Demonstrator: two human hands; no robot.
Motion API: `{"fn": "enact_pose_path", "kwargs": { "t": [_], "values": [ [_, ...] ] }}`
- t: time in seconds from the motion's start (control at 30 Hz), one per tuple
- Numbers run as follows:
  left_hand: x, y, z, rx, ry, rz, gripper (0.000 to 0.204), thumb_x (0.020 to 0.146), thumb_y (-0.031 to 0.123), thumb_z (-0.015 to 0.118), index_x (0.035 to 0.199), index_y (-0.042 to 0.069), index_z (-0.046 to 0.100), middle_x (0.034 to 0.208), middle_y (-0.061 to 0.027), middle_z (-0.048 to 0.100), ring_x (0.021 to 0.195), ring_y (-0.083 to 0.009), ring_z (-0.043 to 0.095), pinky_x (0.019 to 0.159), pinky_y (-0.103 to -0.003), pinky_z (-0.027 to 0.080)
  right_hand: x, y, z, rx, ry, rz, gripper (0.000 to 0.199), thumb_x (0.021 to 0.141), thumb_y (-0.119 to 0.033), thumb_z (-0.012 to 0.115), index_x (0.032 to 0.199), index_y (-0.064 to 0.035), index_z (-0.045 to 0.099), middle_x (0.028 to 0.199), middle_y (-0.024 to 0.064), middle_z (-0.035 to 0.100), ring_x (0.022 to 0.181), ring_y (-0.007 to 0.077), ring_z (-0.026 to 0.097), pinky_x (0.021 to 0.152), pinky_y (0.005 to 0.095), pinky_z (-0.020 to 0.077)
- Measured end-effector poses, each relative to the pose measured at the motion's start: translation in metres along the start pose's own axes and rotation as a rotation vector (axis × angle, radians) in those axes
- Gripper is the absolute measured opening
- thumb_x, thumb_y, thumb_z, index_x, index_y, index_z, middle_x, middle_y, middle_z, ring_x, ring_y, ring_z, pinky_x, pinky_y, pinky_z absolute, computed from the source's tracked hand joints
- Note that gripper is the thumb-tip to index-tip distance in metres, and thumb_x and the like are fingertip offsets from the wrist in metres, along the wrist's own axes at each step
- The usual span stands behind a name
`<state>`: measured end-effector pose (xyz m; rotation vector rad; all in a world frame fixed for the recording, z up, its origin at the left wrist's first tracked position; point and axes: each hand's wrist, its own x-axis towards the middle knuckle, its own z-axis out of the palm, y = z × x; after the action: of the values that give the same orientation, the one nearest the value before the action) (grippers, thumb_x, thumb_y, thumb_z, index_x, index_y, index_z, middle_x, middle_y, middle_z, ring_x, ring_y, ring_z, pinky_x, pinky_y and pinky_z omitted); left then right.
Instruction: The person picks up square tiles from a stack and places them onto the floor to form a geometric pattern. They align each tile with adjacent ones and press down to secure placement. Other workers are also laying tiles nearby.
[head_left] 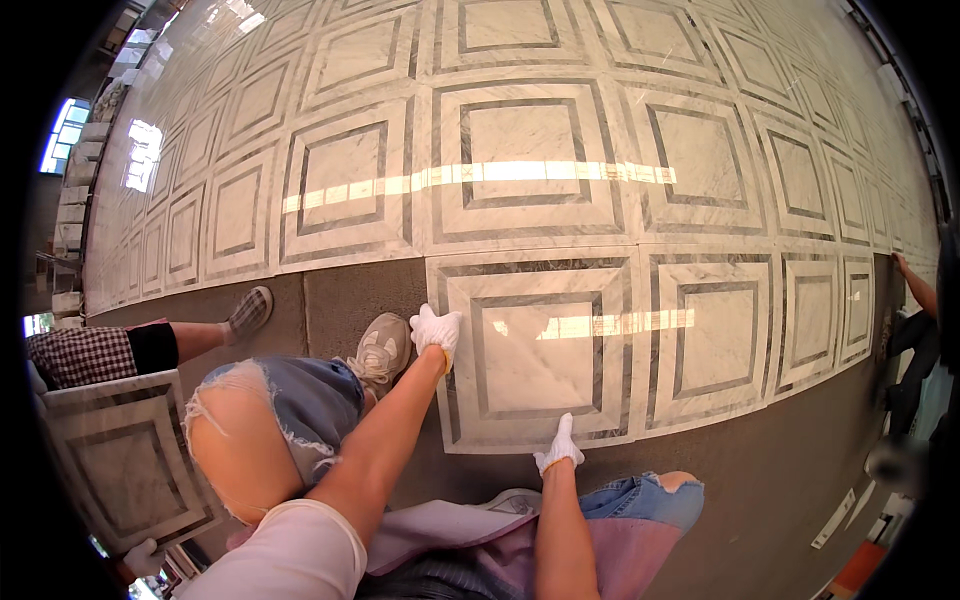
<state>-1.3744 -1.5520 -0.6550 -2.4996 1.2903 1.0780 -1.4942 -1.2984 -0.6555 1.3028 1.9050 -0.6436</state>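
Note:
Both my hands wear white knitted gloves with yellow cuffs. A square marble tile (535,370), pale with grey veins and a darker grey frame inlaid in it, lies flat in front of me. My left hand (436,330) is closed on its left edge near the far corner. At the near edge, my right hand (560,447) grips the same tile, one digit stretched over its top; the other fingers are partly hidden. Along its far side the tile meets a laid row, and to its right sits a matching tile (710,335).
Polished tiles (520,150) in the same pattern spread ahead. Brown-grey floor (350,290) borders them. On the left, another person's checkered shoe (250,312) and white-gloved hand (145,557) are near an upright tile (130,460). A second person's hand (915,285) reaches in at right.

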Motion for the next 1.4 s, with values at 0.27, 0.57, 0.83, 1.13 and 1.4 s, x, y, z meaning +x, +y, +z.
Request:
{"fn": "enact_pose_path", "kwargs": {
  "t": [0.27,0.57,0.83,1.13,1.4],
  "values": [
    [0.018,-0.006,-0.005,0.014,-0.110,-0.003,0.075,0.074,0.037,0.070,0.137,0.005,0.044,0.138,-0.0232,0.042,0.127,-0.0411,0.045,0.102,-0.046,0.042,0.002,0.004,0.012,0.005,0.089,-0.042,0.112,0.063,-0.060,0.082,0.133,0.0054,0.023,0.137,0.0287,0.043,0.115,0.0435,0.054,0.092,0.0536,0.0519],
    [0.021,-0.007,0.000,-0.003,-0.107,0.015,0.071,0.074,0.035,0.068,0.134,0.005,0.046,0.136,-0.0219,0.044,0.125,-0.0412,0.046,0.100,-0.047,0.043,-0.007,0.001,0.011,0.040,0.066,-0.040,0.115,0.061,-0.057,0.085,0.136,0.0073,0.025,0.140,0.0245,0.041,0.119,0.0419,0.052,0.094,0.0563,0.0486],
    [-0.005,0.004,0.013,-0.010,0.119,-0.068,0.063,0.074,0.028,0.064,0.132,0.009,0.048,0.129,-0.0190,0.047,0.119,-0.0380,0.048,0.098,-0.046,0.045,0.011,0.003,0.022,-0.086,0.181,0.012,0.107,0.059,-0.061,0.084,0.127,0.0060,0.034,0.125,0.0267,0.056,0.107,0.0387,0.061,0.087,0.0483,0.0552],
    [-0.014,0.025,0.018,0.043,0.225,-0.045,0.090,0.070,0.048,0.073,0.141,0.005,0.037,0.133,-0.0172,0.046,0.121,-0.0360,0.047,0.099,-0.047,0.042,-0.013,-0.003,0.033,-0.514,0.093,-0.393,0.103,0.063,-0.049,0.085,0.137,0.0084,0.041,0.139,0.0209,0.050,0.121,0.0341,0.055,0.101,0.0414,0.0447],
    [-0.010,0.065,0.011,0.144,0.125,-0.132,0.115,0.060,0.051,0.084,0.147,0.005,0.024,0.139,-0.0160,0.041,0.124,-0.0349,0.045,0.099,-0.048,0.041,-0.048,-0.137,0.065,-1.079,0.246,-1.059,0.121,0.061,-0.054,0.083,0.151,-0.0042,0.019,0.158,0.0190,0.017,0.144,0.0370,0.023,0.114,0.0420,0.0305]
  ]
}}
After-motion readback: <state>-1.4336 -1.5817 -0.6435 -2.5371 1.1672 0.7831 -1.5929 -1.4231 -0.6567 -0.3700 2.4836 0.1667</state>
